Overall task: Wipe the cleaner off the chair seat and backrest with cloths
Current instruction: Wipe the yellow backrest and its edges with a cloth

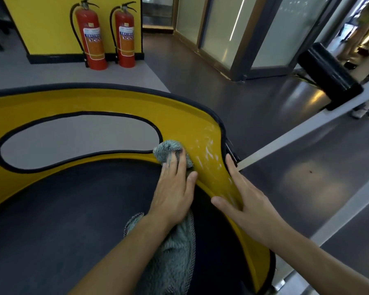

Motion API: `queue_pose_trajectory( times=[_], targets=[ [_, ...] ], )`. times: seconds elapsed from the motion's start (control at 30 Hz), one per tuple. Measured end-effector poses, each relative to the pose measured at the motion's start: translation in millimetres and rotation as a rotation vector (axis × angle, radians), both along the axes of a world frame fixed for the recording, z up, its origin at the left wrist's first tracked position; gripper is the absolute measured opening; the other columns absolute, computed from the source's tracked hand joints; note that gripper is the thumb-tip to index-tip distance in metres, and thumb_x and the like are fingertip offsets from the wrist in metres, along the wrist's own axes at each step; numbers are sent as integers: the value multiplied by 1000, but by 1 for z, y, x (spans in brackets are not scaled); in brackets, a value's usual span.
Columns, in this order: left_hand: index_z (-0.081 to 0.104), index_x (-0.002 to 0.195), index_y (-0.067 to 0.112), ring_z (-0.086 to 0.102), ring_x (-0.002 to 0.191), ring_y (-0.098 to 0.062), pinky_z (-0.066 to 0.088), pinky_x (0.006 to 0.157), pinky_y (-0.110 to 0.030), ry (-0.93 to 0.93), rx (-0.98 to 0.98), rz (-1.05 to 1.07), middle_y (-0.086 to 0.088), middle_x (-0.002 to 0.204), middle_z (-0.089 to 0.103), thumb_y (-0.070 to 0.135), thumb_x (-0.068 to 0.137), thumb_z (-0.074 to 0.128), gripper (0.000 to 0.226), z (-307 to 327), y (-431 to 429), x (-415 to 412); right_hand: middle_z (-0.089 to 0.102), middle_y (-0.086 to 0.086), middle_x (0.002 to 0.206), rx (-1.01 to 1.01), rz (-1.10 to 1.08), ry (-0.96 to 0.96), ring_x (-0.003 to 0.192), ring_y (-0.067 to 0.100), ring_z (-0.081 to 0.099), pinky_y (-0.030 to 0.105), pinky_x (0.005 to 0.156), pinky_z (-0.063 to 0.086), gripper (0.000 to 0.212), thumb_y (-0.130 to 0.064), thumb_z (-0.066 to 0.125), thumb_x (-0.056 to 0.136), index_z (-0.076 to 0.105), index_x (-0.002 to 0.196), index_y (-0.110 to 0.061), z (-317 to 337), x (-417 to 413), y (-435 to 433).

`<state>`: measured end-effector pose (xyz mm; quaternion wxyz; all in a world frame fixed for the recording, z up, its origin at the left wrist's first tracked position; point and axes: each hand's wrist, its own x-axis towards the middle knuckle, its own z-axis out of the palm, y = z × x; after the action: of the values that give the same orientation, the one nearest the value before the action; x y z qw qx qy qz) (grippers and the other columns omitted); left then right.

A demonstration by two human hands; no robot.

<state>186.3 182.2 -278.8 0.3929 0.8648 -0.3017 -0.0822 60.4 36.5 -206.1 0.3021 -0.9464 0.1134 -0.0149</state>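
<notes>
A yellow curved backrest point(107, 103) with black edging and an oval cut-out wraps round a dark seat point(62, 209). Wet streaks of cleaner point(207, 154) shine on its right bend. A grey-green cloth point(168, 151) lies against the backrest just left of the streaks, and its tail hangs down under my forearm. My left hand point(173, 188) presses flat on the cloth with straight fingers. My right hand point(245, 196) rests on the backrest's right rim, fingers straight along the outer edge and thumb on the inner face.
Two red fire extinguishers point(107, 35) stand by a yellow wall panel behind the chair. A white bar with a black padded roller point(326, 75) crosses at the right. Glass partitions point(243, 28) and shiny grey floor lie beyond; a person's legs point(356, 39) show far right.
</notes>
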Motion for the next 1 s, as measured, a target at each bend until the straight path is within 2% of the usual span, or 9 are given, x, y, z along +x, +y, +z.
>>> queue_pose_trajectory(
  times=[0.07, 0.13, 0.23, 0.33, 0.47, 0.57, 0.63, 0.83, 1.0],
  targets=[
    [-16, 157, 30, -28, 141, 1, -11, 123, -28, 19, -13, 5, 4, 166, -20, 50, 107, 21, 65, 7, -1, -1, 20, -38, 143, -4, -1, 4, 125, -22, 20, 10, 102, 23, 95, -73, 48, 83, -13, 153, -53, 1, 0, 0],
    [-13, 158, 28, -27, 147, -5, -6, 126, -36, -100, -78, -6, 8, 163, -24, 50, 107, 20, 65, 30, -7, 0, 22, -35, 145, -17, 1, 4, 125, -20, 22, 11, 102, 24, 95, -74, 47, 83, -14, 152, -53, 1, 0, 0],
    [-8, 160, 23, -24, 151, -11, -8, 124, -31, -249, -194, -26, 10, 163, -22, 49, 107, 20, 66, 66, -18, 5, 21, -33, 146, -7, 3, 15, 131, -13, 27, 15, 106, 26, 93, -75, 45, 84, -17, 151, -56, 0, -1, -1],
    [-7, 160, 23, -23, 151, -7, -9, 124, -30, -297, -112, -83, 8, 165, -17, 47, 109, 21, 63, 60, -14, 4, 21, -35, 146, -6, 1, 5, 130, -16, 27, 13, 104, 28, 93, -75, 46, 84, -16, 151, -56, 0, -1, 0],
    [-11, 160, 28, -29, 145, 4, -6, 125, -34, -104, 1, -157, 12, 161, -21, 44, 110, 21, 62, 16, -5, -8, 15, -46, 137, -3, 2, -21, 115, -40, 15, -6, 94, 18, 95, -75, 48, 82, -11, 153, -53, -1, 1, 0],
    [-14, 159, 30, -31, 145, 2, -5, 125, -35, 13, 65, -161, 6, 165, -22, 48, 108, 19, 63, 0, -3, -12, 15, -48, 135, -13, -3, -33, 117, -39, 15, -4, 95, 19, 94, -74, 48, 83, -11, 153, -55, -2, 1, 0],
    [-14, 159, 30, -29, 147, -1, -6, 125, -36, -19, 50, -159, 6, 164, -24, 50, 108, 19, 64, 5, -1, -11, 18, -44, 140, -7, -5, -30, 121, -34, 19, 1, 99, 21, 94, -74, 48, 84, -11, 153, -54, -2, 0, 0],
    [-4, 161, 19, -26, 149, -4, -14, 122, -25, -305, -131, -177, 4, 168, -11, 40, 110, 24, 62, 62, -21, -13, 12, -50, 140, 24, 4, -48, 122, -36, 18, -7, 97, 19, 95, -67, 53, 84, -7, 156, -49, -3, 2, -2],
    [-7, 159, 26, -20, 151, -4, -8, 125, -32, -204, -16, -245, 7, 165, -13, 42, 110, 19, 58, 21, -9, -16, 13, -50, 139, -2, 3, -26, 120, -37, 18, -5, 97, 20, 95, -52, 61, 90, -10, 154, -53, -6, 0, -3]
  ],
)
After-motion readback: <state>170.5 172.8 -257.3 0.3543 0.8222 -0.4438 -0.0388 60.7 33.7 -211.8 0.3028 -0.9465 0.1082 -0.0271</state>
